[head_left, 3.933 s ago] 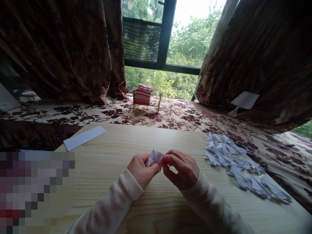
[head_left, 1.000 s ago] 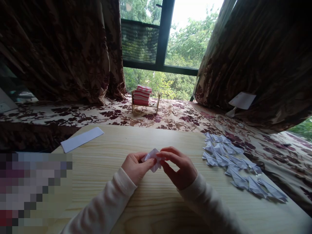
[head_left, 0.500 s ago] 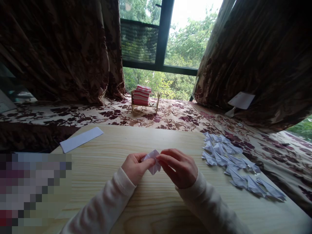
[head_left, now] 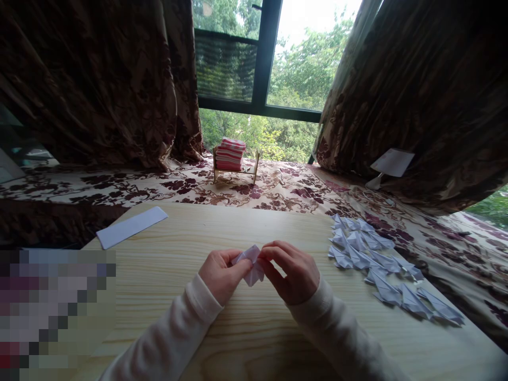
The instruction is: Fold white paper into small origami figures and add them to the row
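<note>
A small, partly folded piece of white paper (head_left: 251, 265) is held just above the pale wooden table (head_left: 257, 233), near its middle. My left hand (head_left: 219, 275) pinches its left side with thumb and fingers closed. My right hand (head_left: 292, 271) pinches its right side, fingers curled over the top edge. Both cream sleeves reach in from the bottom of the view.
Several folded white paper figures (head_left: 381, 264) lie spread along the table's right side. A strip of white paper (head_left: 132, 226) lies at the back left. A striped red and white stack on a small wooden stand (head_left: 232, 159) sits on the flowered cloth by the window. Dark curtains hang both sides.
Both hands have stayed at the same spot on the table, with the fingers shifting slightly on the folded paper. Nothing else has moved.
</note>
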`<state>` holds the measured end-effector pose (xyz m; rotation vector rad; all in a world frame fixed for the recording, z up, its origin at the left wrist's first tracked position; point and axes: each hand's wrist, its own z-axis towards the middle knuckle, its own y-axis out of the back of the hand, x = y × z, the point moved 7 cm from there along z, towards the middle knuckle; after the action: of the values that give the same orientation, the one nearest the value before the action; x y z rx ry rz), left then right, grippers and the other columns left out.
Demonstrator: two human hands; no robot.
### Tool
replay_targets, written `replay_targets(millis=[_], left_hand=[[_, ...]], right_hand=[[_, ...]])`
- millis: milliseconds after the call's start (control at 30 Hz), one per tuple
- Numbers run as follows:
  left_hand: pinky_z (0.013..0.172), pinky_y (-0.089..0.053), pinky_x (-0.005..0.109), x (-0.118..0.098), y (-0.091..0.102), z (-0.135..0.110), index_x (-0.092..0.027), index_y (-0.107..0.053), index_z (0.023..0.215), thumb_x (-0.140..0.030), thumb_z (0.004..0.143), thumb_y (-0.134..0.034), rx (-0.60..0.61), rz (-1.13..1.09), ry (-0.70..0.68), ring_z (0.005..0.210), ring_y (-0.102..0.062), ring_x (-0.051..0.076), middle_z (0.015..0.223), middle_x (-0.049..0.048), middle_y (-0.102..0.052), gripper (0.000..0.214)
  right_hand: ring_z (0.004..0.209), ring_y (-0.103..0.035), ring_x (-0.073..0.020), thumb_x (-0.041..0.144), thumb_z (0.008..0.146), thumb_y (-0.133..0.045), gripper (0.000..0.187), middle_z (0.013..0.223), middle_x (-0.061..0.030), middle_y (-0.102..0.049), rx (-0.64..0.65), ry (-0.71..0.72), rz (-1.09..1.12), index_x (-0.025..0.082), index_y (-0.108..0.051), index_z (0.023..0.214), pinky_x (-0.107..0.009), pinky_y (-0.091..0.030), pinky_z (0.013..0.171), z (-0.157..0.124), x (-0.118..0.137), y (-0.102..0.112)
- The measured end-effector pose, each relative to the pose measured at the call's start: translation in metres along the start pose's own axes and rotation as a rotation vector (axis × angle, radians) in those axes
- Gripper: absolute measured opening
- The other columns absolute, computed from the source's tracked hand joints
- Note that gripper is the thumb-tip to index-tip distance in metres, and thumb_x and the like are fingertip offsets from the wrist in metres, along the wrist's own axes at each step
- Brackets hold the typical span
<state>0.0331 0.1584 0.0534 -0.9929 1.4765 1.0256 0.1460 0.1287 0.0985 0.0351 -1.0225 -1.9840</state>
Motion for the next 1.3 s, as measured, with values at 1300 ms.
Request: replay_targets(millis=[1300], left_hand=[[0.048,-0.031,0.021,0.003,-0.006,-0.003,-0.01,-0.065,0.061,-0.026,0.066,-0.057,0.085,0.045,-0.015,0.049,-0.043,0.009,0.049,-0.0018,-0.051,0.018]], right_hand=[[0.052,-0.044,-0.0103,0.034,0.081,-0.048,0.032,0.055,-0.0004,-0.049,0.118,-0.466,0.503,0.014,-0.054,0.056,-0.023,-0.034,0.047,-0.006,-0.031,-0.014]])
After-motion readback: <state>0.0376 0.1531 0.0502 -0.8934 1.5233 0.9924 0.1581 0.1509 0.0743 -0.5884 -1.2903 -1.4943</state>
